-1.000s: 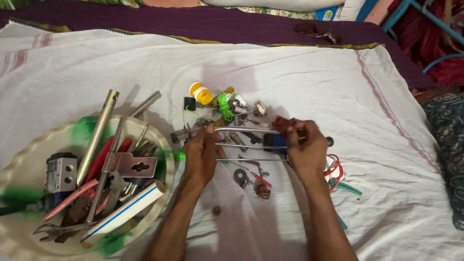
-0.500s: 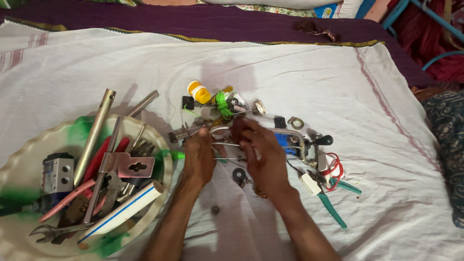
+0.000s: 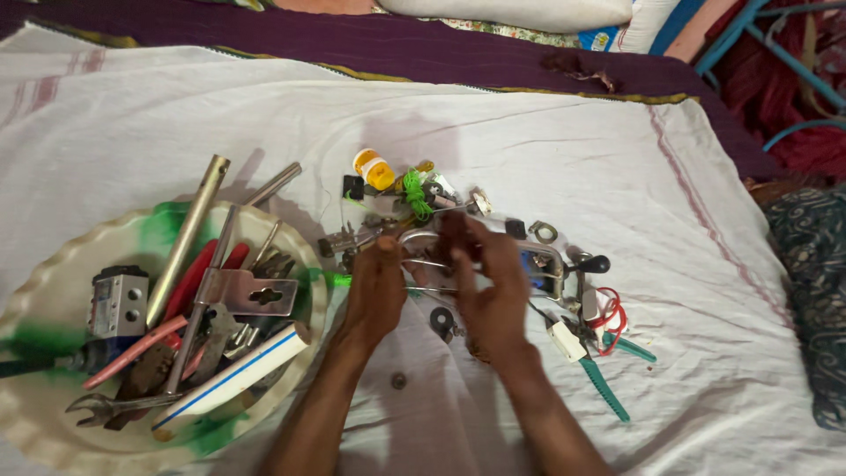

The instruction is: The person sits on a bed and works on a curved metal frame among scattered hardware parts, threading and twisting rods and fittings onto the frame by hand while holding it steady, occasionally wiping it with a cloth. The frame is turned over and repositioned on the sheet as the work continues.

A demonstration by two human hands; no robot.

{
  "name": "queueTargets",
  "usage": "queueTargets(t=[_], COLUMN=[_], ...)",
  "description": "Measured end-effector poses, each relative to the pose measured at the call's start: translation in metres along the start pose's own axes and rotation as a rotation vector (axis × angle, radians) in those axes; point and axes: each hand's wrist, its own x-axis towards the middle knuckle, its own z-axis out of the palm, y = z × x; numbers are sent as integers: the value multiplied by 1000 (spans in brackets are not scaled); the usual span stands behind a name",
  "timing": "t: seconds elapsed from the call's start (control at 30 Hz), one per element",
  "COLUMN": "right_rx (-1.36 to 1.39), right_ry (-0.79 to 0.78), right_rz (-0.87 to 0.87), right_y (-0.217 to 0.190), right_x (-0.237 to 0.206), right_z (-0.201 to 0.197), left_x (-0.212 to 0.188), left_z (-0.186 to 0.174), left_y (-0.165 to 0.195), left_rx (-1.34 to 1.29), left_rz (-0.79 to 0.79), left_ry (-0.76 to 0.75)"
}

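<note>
The bed cloth (image 3: 546, 132) is white with faint reddish stripes near its edges, against a dark purple border strip (image 3: 352, 48). The scalloped bowl (image 3: 53, 423) is cream, smeared with green. In the pile lie a yellow and white spool (image 3: 374, 168), bright green string (image 3: 414, 192), a red wire loop (image 3: 610, 314) and a teal-handled tool (image 3: 606, 390).

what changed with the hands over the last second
The right hand moved left from the blue-ended side of the metal frame to close beside the left hand; both now grip its left part. The bowl of tools and yellow bottle stayed put.
</note>
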Motion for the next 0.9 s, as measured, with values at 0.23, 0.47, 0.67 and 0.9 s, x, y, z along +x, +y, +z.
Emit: queueTargets(t=[0.23,0.47,0.67,0.9], right_rx=[-41,-56,-73,56], right_ry=[-219,-133,83,-5], right_rz=[-41,-94,97,40], right_y=[-30,-10,3,-9], right_x=[-6,1,8,6], right_z=[27,25,10,15], left_x=[2,2,1,2], left_z=[-3,-2,-5,-8], left_y=[-4,-6,8,8], left_rx=[-61,-125,-145,-36], left_rz=[116,-149,-100,69], left_ry=[-17,-9,-65,-60])
